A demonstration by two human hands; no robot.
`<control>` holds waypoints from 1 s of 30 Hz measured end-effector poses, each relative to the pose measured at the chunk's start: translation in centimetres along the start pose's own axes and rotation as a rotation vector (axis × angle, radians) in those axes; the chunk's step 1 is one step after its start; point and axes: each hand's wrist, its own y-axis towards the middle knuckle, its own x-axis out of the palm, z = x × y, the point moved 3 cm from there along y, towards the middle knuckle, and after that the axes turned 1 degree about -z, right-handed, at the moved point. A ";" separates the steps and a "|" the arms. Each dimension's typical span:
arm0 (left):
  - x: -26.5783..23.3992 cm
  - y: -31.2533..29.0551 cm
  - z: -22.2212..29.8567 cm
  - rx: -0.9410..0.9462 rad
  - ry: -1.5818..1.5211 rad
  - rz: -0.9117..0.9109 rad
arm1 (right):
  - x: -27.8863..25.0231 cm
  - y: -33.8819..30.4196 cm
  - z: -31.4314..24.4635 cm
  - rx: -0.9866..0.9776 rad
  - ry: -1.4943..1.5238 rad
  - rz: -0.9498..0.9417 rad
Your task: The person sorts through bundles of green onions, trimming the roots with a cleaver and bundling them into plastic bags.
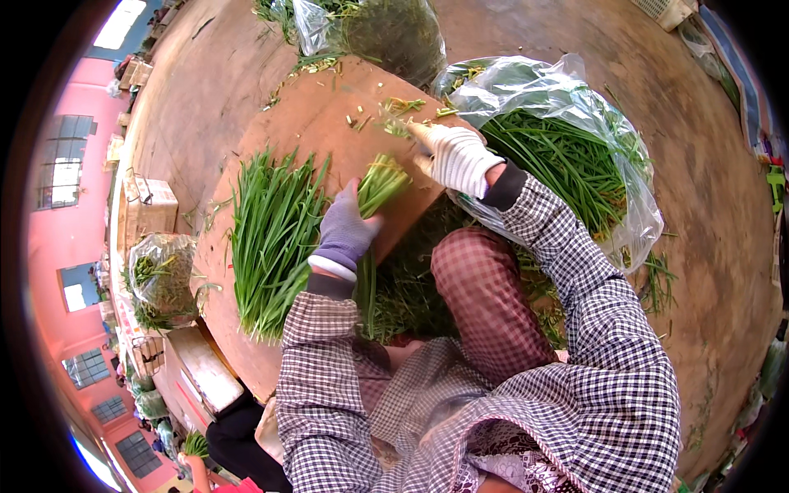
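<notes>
Nearest to the camera are the two checked sleeves of the person, who is sitting low with one knee in red checked trousers raised between the arms. The left hand, in a purple glove with a white cuff, is wrapped closed around a bundle of green chives. The cut, pale ends of the bundle stand out above the fist, over the brown board, and the long leaves hang down below the wrist toward the lap. So the long axis of the bundle runs from the lap up and a little to the right, and the cut ends point toward the other hand. The right hand, in a white knitted glove, rests on the board just beside these ends, to their upper right; the fingers look curled, but I cannot tell if they pinch something, because the glove hides it. This hand is the nearer one to the cut ends, while the left one carries all the weight. On the board, to the left of the held bundle, lies a flat heap of chives with the tips toward the person. Small cut pieces are scattered at the far edge of the board. On the right, an open clear plastic bag holds many more green stalks, and loose trimmings cover the ground under the knee. A second bag of greens stands at the far left.
</notes>
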 end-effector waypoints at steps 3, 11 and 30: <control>-1.3 -0.3 -0.7 0.007 -0.442 -0.006 | 0.6 1.2 -1.0 -0.025 -0.037 -0.148; -6.4 -4.0 -1.8 -0.254 -1.135 -0.102 | -1.3 1.2 -2.8 0.007 -0.159 -0.176; -9.2 -13.3 9.3 0.310 -0.178 0.482 | -5.9 -0.1 -17.0 0.116 0.978 0.282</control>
